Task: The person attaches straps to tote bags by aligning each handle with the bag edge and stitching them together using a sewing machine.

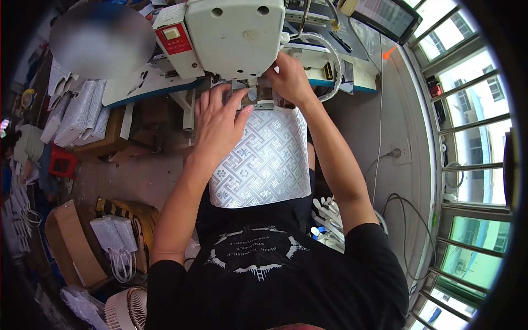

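A silvery patterned piece of material (264, 157) hangs from the sewing machine (236, 38) down over the person's lap. My left hand (220, 118) lies at its upper left edge, fingers spread beside the metal plate (258, 104) under the machine head. At the right of the needle area, my right hand (289, 80) has its fingers bent together close under the machine head. Whatever its fingertips hold, if anything, is hidden.
Folded patterned pieces (82, 113) are stacked at the left, near scissors (137, 82) on the table. Bags with white cords (114, 236) and a cardboard box (71, 242) stand lower left, above a fan (126, 308). A person (27, 146) is at the far left. Barred windows line the right.
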The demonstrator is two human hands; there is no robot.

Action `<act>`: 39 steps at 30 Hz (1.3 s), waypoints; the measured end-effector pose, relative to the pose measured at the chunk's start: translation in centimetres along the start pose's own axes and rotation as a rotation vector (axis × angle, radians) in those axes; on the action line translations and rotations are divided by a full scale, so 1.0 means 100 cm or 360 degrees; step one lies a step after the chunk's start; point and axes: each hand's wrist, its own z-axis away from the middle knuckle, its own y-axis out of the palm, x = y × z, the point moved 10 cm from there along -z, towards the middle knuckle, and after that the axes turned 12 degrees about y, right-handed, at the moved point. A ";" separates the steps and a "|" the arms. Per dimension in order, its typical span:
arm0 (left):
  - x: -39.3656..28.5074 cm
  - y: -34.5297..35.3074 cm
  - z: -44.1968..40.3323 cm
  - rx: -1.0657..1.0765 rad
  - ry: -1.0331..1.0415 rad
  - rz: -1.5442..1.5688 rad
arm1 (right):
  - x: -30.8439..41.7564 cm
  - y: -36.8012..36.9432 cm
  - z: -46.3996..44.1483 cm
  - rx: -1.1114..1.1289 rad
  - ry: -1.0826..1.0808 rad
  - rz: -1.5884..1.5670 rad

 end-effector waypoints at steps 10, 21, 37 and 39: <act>-0.009 0.015 -0.012 0.0142 0.0016 -0.0240 | 0.005 0.005 0.009 0.0191 -0.0004 -0.0011; -0.018 0.012 -0.010 0.0122 0.0037 -0.0329 | 0.009 0.008 0.017 0.0236 0.0152 0.0242; -0.007 0.012 -0.008 0.0075 0.0094 -0.0014 | 0.008 0.009 0.014 0.0378 0.0221 0.0137; -0.003 0.007 -0.006 0.0014 0.0016 0.0102 | 0.010 0.006 0.016 0.0413 0.0203 0.0134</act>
